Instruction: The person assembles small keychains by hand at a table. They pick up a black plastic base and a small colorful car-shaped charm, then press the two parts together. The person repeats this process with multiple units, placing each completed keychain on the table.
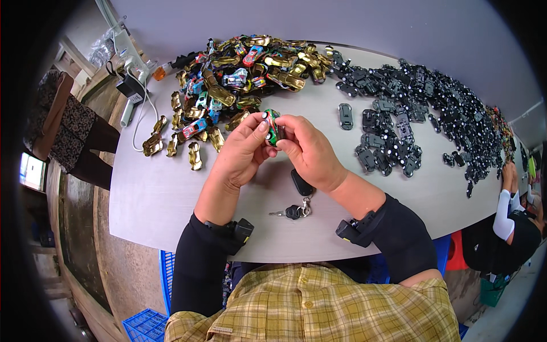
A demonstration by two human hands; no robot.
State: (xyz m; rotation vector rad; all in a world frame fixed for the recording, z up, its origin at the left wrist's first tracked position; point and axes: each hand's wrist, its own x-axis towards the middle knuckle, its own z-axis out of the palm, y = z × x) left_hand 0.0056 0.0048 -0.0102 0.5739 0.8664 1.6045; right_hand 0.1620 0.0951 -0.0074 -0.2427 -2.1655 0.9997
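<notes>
1. Two bare hands meet. The left hand (244, 143) is curled, thumb and fingers pinching one green toy car (273, 135); the right hand (310, 149) has its thumb and fingers closed about the car's other side.
2. That green toy car, showing some red and wheels with white centres, is tilted between both hands' fingertips, above the table.
3. Nearer the wearer than the green toy car lie one key (292, 212) and one black fob (302, 182), joined by a metal ring.
4. Right of the green toy car, one black chassis (345, 116) lies alone; farther right spreads a heap of black chassis (441, 97), overlapping beyond counting.
5. Beyond it and leftward rises one heap of gold and coloured car bodies (228, 74), also uncountable.
6. All this rests on a pale grey table (165, 208).
7. Well left of the green toy car stands one person (77, 128) on the floor; far right, another person (501, 233) has hands at the table.
</notes>
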